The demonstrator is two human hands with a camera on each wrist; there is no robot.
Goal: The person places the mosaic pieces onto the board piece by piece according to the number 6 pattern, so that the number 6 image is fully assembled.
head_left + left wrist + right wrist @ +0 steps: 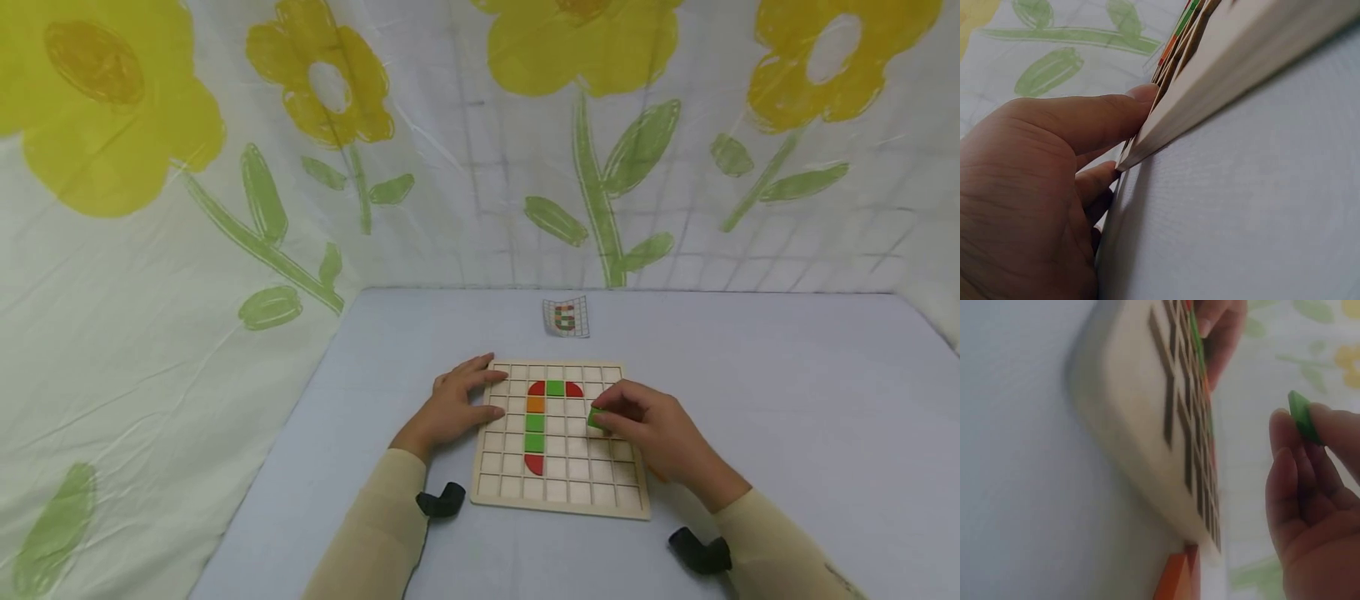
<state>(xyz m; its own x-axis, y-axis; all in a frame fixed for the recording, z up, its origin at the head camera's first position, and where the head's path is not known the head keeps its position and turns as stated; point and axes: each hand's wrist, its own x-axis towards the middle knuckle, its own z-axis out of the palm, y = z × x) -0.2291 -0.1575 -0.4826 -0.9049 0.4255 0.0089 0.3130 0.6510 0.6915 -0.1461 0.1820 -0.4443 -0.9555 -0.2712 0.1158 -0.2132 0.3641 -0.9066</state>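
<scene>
I count 7 pieces (pixel 534 423) seated; the right hand (pixel 656 429) pinches a green tile (pixel 594 417), unplaced, near the board's (pixel 558 505) right edge. The left hand (pixel 450 408), fingers extended, touches its left edge. A card (pixel 566 317) near the surface's (pixel 787 400) far edge implies more.

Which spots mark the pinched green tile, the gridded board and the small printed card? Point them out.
Pinched green tile (pixel 1302 419): right wrist view, on its visible middle.
Gridded board (pixel 579 447): head view, on a bare square.
Printed card (pixel 566 317): head view, on its printed figure.
</scene>
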